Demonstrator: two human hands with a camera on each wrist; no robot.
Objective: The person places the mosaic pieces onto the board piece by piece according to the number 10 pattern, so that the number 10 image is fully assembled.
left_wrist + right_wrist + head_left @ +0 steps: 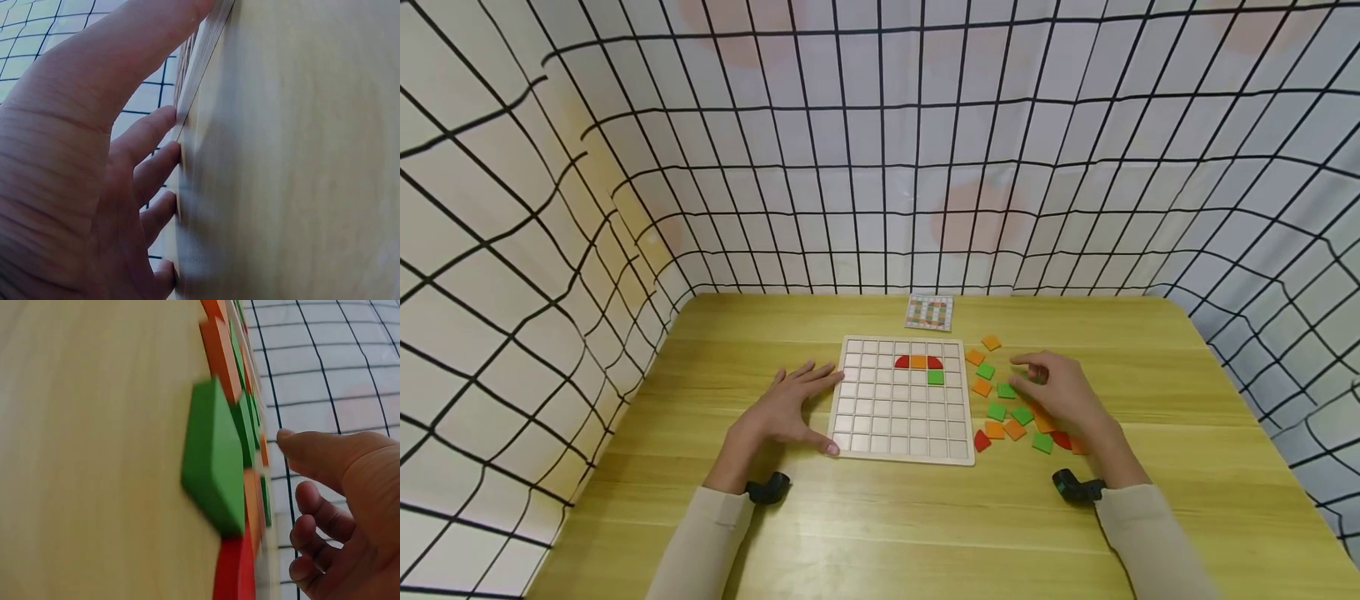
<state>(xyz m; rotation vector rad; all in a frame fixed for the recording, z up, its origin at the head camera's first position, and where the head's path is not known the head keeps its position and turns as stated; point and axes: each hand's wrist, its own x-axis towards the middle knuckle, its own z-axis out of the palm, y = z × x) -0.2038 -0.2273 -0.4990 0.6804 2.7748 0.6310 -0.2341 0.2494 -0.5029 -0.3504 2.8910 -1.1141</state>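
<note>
A pale wooden grid board (pixel 891 425) lies on the table. Two red rounded tiles flank an orange square (pixel 918 362) near its top, with a green square (pixel 936 377) below the right-hand one. My left hand (pixel 786 408) spreads its fingers at the board's left side, thumb by the near corner and index fingertip at the edge. To the right, my right hand (pixel 1060 390) hovers over loose tiles, thumb and index finger apart, the other fingers loosely bent. Nothing shows between its fingers in the right wrist view, where a green tile (pixel 212 456) lies closest.
Several loose orange, green and red tiles, among them a red one (pixel 982 442), are scattered right of the board. A small card with a coloured grid pattern (pixel 929 312) lies beyond it. Black netting (pixel 880 167) over white cloth walls the table's back and sides.
</note>
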